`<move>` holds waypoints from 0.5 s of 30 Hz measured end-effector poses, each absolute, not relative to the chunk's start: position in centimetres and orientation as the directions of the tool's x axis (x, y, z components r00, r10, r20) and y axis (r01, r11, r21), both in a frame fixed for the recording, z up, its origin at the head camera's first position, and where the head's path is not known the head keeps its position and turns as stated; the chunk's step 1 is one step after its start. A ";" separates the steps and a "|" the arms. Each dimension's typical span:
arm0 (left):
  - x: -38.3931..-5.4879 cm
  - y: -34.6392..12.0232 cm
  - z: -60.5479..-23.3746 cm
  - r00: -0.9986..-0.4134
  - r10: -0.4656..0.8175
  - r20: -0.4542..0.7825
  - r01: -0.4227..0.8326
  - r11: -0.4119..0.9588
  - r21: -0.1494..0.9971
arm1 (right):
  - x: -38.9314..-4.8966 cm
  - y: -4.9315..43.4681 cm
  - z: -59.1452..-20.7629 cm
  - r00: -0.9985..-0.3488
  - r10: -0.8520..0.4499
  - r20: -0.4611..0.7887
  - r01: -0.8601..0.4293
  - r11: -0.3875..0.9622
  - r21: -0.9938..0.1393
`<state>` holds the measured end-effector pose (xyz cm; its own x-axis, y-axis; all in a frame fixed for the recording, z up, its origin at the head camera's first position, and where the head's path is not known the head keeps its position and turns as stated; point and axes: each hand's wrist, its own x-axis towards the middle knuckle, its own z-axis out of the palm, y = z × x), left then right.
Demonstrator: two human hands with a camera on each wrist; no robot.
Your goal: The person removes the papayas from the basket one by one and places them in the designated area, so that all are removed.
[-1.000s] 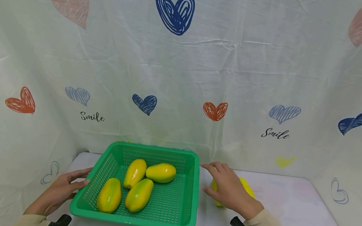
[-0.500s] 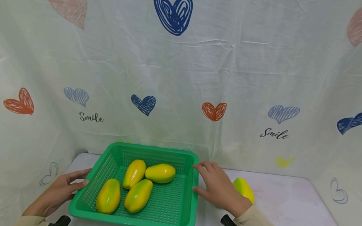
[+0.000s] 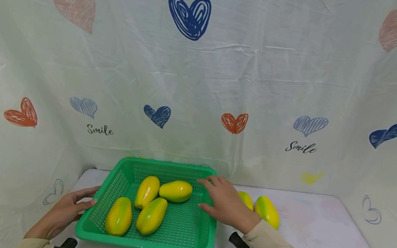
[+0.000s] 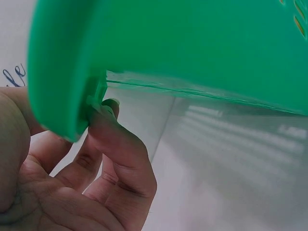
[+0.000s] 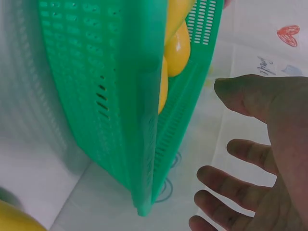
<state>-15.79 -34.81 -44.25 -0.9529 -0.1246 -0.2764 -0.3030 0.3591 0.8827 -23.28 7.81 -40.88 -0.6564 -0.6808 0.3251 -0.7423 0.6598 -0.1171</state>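
A green perforated plastic basket (image 3: 143,244) stands on the table with several glossy yellow papayas (image 3: 152,216), streaked with green, lying in it. My left hand (image 3: 63,211) grips the basket's left rim; in the left wrist view its fingers curl up under the rim (image 4: 57,96). Over the basket's right side reaches my right hand (image 3: 225,202), holding nothing, its fingers spread and slightly bent. The right wrist view shows that hand's fingers (image 5: 231,183) apart from the rim. Behind the right forearm, two more papayas (image 3: 267,212) lie on the table, one partly hidden by the hand.
The white table (image 3: 323,239) extends to the right of the basket. Behind it hangs a white sheet (image 3: 205,74) printed with hearts and "Smile" lettering, which also closes in both sides. A black strap device (image 3: 239,241) sits at the right wrist.
My right hand has moved left, from above the loose papayas to over the basket's right rim, uncovering both papayas on the table. The left hand and basket stay in place.
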 end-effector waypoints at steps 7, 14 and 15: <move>-16.0 -34.9 -44.4 -0.949 -0.136 -0.285 -0.315 0.358 0.879 | -23.3 6.3 -40.6 -0.649 -0.697 0.305 -0.752 0.649 -0.118; -15.9 -34.9 -44.4 -0.946 -0.138 -0.294 -0.324 0.351 0.878 | -23.6 4.8 -40.7 -0.653 -0.704 0.278 -0.751 0.649 -0.119; -15.9 -34.9 -44.4 -0.946 -0.135 -0.294 -0.323 0.350 0.879 | -23.7 4.6 -40.7 -0.655 -0.705 0.272 -0.750 0.651 -0.119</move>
<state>-15.90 -34.94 -44.37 -0.9463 -0.1345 -0.2941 -0.3230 0.3496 0.8795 -23.73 4.58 -40.73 -0.6548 -0.7050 0.2723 -0.7500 0.6506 -0.1193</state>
